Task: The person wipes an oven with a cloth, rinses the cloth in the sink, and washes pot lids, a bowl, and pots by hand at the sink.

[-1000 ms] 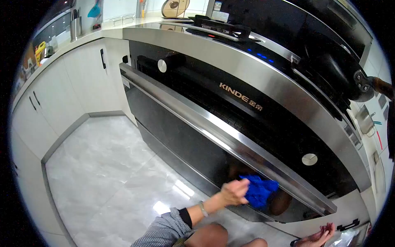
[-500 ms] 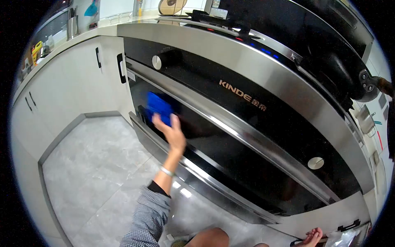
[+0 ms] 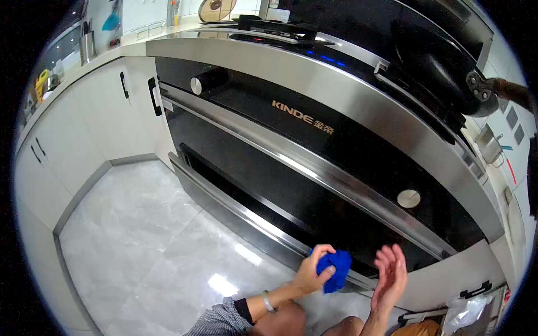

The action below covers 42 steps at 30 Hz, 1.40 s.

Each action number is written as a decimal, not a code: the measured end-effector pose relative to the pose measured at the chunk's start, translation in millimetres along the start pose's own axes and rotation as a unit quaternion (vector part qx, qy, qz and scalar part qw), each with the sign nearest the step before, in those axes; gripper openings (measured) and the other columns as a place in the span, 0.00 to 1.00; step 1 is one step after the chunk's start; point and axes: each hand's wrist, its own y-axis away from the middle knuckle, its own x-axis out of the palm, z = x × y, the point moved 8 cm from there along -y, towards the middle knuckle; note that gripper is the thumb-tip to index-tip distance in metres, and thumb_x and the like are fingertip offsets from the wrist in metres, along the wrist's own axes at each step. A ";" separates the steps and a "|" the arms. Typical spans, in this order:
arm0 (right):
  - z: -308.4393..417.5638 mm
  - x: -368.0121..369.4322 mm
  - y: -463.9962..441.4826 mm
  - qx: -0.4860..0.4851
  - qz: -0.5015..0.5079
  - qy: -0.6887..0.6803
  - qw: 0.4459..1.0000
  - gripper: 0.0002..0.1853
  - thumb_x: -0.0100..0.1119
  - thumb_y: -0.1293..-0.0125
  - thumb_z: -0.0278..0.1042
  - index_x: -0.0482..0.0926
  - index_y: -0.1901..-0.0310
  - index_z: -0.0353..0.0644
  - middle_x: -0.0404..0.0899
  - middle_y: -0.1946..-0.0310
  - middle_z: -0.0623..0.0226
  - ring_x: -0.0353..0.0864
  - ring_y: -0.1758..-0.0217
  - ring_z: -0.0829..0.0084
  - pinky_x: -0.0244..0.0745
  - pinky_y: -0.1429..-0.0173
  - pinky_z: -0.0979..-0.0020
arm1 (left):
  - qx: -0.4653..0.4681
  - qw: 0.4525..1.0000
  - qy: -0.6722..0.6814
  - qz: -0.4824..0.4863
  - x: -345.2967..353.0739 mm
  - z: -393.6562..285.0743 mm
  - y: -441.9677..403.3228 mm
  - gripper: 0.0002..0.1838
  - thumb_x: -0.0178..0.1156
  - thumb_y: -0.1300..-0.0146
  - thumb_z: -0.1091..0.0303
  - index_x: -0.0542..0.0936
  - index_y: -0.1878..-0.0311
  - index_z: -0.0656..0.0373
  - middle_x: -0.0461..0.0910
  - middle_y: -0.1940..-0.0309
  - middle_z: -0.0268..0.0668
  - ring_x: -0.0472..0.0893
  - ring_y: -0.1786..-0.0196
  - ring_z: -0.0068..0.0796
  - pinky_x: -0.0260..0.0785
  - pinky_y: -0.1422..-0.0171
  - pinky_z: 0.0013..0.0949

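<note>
My left hand [image 3: 314, 273] is closed around a bunched blue cloth [image 3: 338, 271], held in front of the lower right part of the stove unit. A bracelet circles that wrist. To its right, my right hand [image 3: 390, 274] is raised with fingers apart and nothing in it. Behind both hands is the black glass front [image 3: 269, 173] of the appliance marked KINDE. Its lower drawer [image 3: 224, 210] is pulled out a little, with a steel top edge.
Two round knobs sit on the control panel, one left [image 3: 196, 85] and one right [image 3: 409, 198]. A black wok [image 3: 443, 61] rests on the cooktop, its handle jutting right. White cabinets [image 3: 84, 123] line the left. A clear plastic bag [image 3: 468, 312] lies at lower right.
My left hand has carried the blue cloth from the left side of the black front down to the right. My right hand has risen from the lower right corner toward it.
</note>
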 end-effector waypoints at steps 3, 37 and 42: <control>23.5 30.6 -14.6 -0.020 0.048 -0.110 0.993 0.24 0.41 0.26 0.37 0.63 0.37 0.28 0.71 0.43 0.44 0.76 0.43 0.60 0.73 0.41 0.66 | -0.061 0.998 -0.018 -0.004 -25.7 8.7 -0.7 0.17 0.58 0.41 0.66 0.72 0.49 0.60 0.79 0.63 0.43 0.79 0.59 0.33 0.70 0.51 0.34; -112.1 -29.3 51.1 -0.125 0.135 0.460 0.868 0.14 0.56 0.38 0.29 0.76 0.51 0.38 0.75 0.48 0.57 0.68 0.40 0.55 0.56 0.33 0.58 | 0.139 0.881 -0.451 -0.026 -156.7 32.5 2.7 0.24 0.55 0.54 0.84 0.79 0.51 0.54 0.76 0.49 0.45 0.75 0.48 0.46 0.68 0.42 0.43; -109.1 -23.5 64.8 -0.124 0.141 0.479 0.857 0.16 0.56 0.39 0.31 0.76 0.50 0.35 0.75 0.47 0.56 0.68 0.40 0.55 0.57 0.33 0.58 | 0.178 0.785 -0.545 -0.236 -365.1 16.5 -19.2 0.22 0.50 0.49 0.84 0.79 0.50 0.57 0.78 0.50 0.46 0.73 0.42 0.48 0.63 0.37 0.45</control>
